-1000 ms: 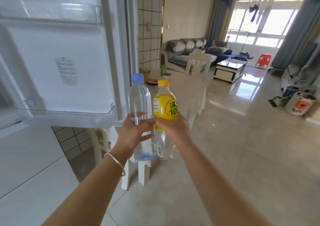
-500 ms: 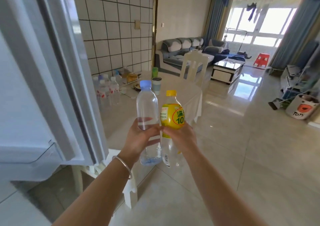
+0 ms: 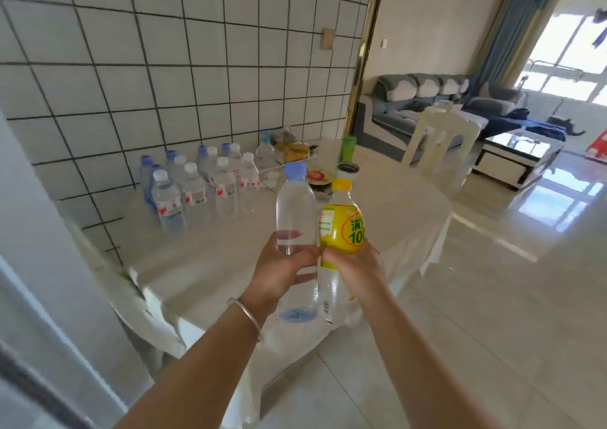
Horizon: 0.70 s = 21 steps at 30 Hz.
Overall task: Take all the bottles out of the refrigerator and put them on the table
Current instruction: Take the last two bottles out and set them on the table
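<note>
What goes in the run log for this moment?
left hand grips clear bottle | right hand grips yellow bottle | both above table | not yet set down

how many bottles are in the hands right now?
2. Clear blue-capped bottle in the left hand; yellow-labelled bottle in the right hand. Both upright, side by side above the table.

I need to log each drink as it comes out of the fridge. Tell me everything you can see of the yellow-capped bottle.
The yellow-capped bottle is clear plastic with a yellow cap and a yellow label wrap printed in green, with "100" readable. Its lower body looks clear, with a barcode strip near the base. It is upright, held in the air over the near edge of the table. The right hand grips its middle, and it stands right beside the blue-capped bottle; contact between them is unclear.
</note>
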Each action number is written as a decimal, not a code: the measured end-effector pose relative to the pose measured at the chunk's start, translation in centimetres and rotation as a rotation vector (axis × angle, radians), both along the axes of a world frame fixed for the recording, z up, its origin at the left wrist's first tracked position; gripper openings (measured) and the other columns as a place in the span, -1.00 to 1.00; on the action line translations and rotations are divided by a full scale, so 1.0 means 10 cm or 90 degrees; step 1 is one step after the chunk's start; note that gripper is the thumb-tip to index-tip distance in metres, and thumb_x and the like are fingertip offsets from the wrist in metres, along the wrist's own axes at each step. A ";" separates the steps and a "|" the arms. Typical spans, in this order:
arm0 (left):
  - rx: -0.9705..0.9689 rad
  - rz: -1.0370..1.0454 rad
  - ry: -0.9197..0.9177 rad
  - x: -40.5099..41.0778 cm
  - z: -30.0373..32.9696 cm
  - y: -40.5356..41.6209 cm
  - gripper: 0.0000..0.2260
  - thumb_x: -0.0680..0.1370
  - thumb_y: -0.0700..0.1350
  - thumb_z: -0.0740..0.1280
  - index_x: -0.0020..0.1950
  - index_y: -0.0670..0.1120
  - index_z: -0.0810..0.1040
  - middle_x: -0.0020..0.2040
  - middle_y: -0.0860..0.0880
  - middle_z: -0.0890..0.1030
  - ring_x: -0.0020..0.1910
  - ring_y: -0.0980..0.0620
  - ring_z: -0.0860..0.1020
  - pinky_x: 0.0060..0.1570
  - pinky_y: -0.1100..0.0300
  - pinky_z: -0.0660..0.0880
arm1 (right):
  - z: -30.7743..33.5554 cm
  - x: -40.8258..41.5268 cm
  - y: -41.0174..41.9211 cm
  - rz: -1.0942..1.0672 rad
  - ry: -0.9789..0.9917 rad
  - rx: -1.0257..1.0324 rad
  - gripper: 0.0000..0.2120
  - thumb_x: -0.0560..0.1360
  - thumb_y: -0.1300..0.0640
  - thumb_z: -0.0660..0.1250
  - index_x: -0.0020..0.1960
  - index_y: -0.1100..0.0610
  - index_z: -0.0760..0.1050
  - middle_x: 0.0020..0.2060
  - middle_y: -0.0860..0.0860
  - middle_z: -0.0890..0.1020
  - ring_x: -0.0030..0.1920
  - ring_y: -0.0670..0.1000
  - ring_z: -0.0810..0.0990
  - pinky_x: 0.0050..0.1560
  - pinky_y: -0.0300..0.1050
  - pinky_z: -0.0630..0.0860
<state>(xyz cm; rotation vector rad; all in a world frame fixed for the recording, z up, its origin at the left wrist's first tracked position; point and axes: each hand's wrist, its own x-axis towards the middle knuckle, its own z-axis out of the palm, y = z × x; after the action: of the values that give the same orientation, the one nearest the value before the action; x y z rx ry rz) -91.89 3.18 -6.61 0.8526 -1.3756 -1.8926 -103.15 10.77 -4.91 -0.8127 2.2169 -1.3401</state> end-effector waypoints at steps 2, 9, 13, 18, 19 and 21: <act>0.007 0.035 -0.006 -0.18 -0.06 -0.24 -0.53 0.41 -0.26 0.48 0.25 -0.17 0.41 -0.06 -0.10 0.66 -0.18 -0.01 0.67 -0.36 0.26 0.57 | -0.07 -0.22 -0.32 0.029 -0.018 -0.001 -0.84 0.31 0.08 0.46 -0.25 -0.06 0.47 -0.34 -0.17 0.51 -0.26 -0.14 0.51 -0.26 -0.20 0.48; 0.028 0.202 -0.053 -0.55 -0.23 -0.98 -0.51 0.39 -0.28 0.50 0.25 -0.21 0.40 -0.06 -0.15 0.67 -0.15 -0.04 0.66 -0.35 0.24 0.59 | -0.33 -0.68 -1.38 0.171 -0.051 -0.004 -0.71 0.19 0.00 0.52 -0.13 -0.02 0.56 -0.34 -0.15 0.61 -0.24 -0.07 0.60 -0.23 -0.13 0.55; 0.041 0.288 -0.076 -0.52 -0.34 -1.28 -0.55 0.42 -0.32 0.47 0.25 -0.23 0.39 -0.12 -0.09 0.64 -0.22 0.06 0.64 -0.35 0.25 0.60 | -0.51 -0.68 -1.93 0.244 -0.061 0.005 -0.42 -0.05 -0.17 0.42 -0.06 0.01 0.59 -0.22 -0.04 0.68 -0.14 0.02 0.66 -0.06 0.04 0.63; 0.068 0.380 -0.115 -0.34 -0.56 -1.71 -0.58 0.43 -0.36 0.43 0.24 -0.26 0.39 -0.16 -0.06 0.63 -0.25 0.09 0.62 -0.38 0.28 0.59 | -0.76 -0.55 -2.51 0.334 -0.086 0.055 -0.58 0.15 0.01 0.54 -0.02 0.04 0.57 -0.22 -0.06 0.67 -0.17 -0.01 0.64 -0.13 -0.05 0.60; 0.074 0.393 -0.124 -0.30 -0.62 -1.80 -0.58 0.43 -0.36 0.43 0.25 -0.26 0.40 -0.16 -0.05 0.63 -0.27 0.10 0.63 -0.38 0.28 0.59 | -0.81 -0.53 -2.63 0.351 -0.087 0.063 -0.62 0.20 0.05 0.54 -0.01 0.04 0.57 -0.22 -0.07 0.65 -0.17 -0.02 0.63 -0.17 -0.12 0.55; 0.081 0.411 -0.133 -0.22 -0.73 -2.01 -0.58 0.43 -0.36 0.43 0.25 -0.24 0.41 -0.16 -0.04 0.64 -0.33 0.15 0.64 -0.39 0.28 0.58 | -0.90 -0.47 -2.88 0.372 -0.086 0.074 -0.64 0.25 0.06 0.53 0.01 0.05 0.56 -0.20 -0.06 0.64 -0.15 -0.02 0.61 -0.27 -0.21 0.44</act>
<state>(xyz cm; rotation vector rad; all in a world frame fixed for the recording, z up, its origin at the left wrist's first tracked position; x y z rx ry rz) -94.10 -16.92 -13.89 1.3923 -0.9317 -1.4205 -107.81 -18.00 -13.90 -1.1693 1.7379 -0.9387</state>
